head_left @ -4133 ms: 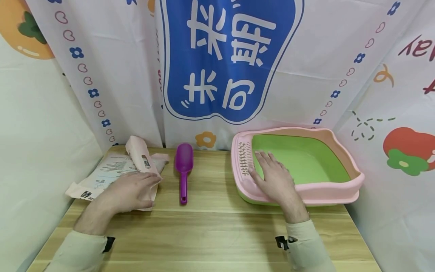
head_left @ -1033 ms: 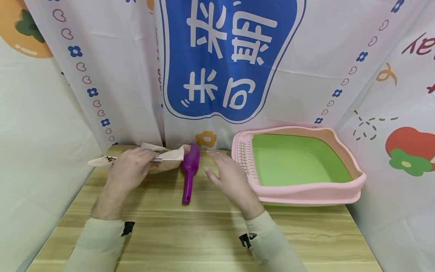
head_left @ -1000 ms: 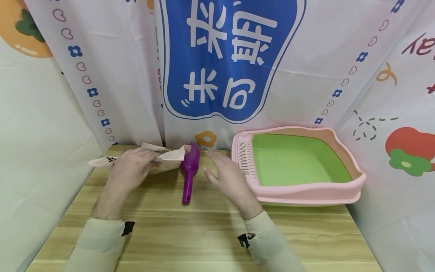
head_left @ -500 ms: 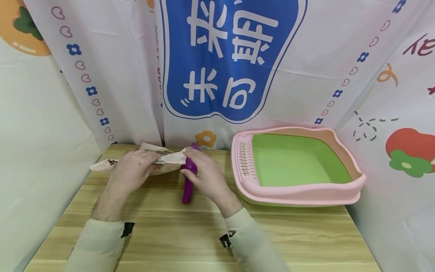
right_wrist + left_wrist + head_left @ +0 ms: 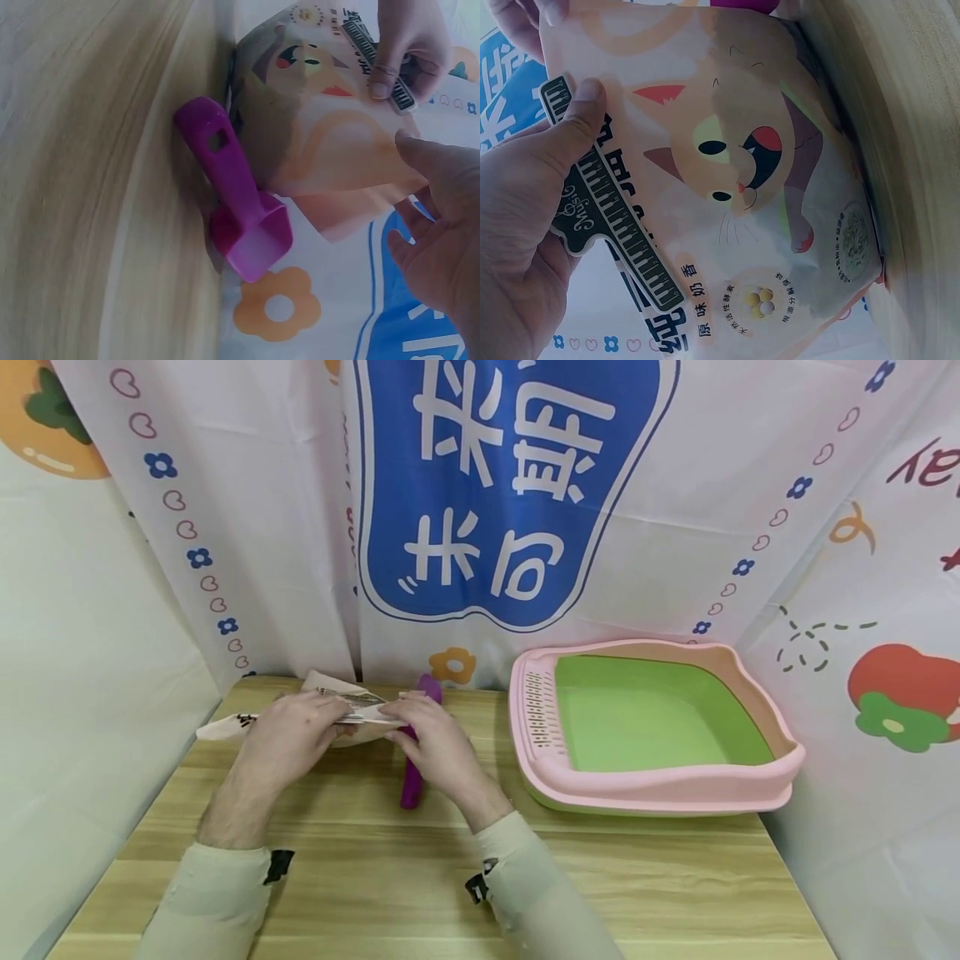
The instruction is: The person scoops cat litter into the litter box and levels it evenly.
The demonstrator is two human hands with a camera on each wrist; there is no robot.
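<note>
A pale pink cat litter bag (image 5: 735, 172), printed with a cartoon cat, stands on the table in the left wrist view. Across its upper part lies a black bag clip (image 5: 626, 221) patterned like piano keys. My left hand (image 5: 288, 739) pinches this clip and the bag top, thumb on the printed side. At the bag's other upper corner, my right hand (image 5: 438, 747) pinches the edge between thumb and fingers. Below the right hand, a purple scoop (image 5: 236, 180) lies beside the bag. In the head view the hand covers part of that scoop.
On the right of the wooden table (image 5: 360, 877) stands a litter box (image 5: 675, 789) with a pink rim and green inside. A printed white curtain (image 5: 645, 560) hangs along the table's back edge.
The bag lay flat earlier and is now upright, gripped at its top by my left hand. My right hand has moved left from the litter box to the bag's corner. The scoop has shifted slightly right.
</note>
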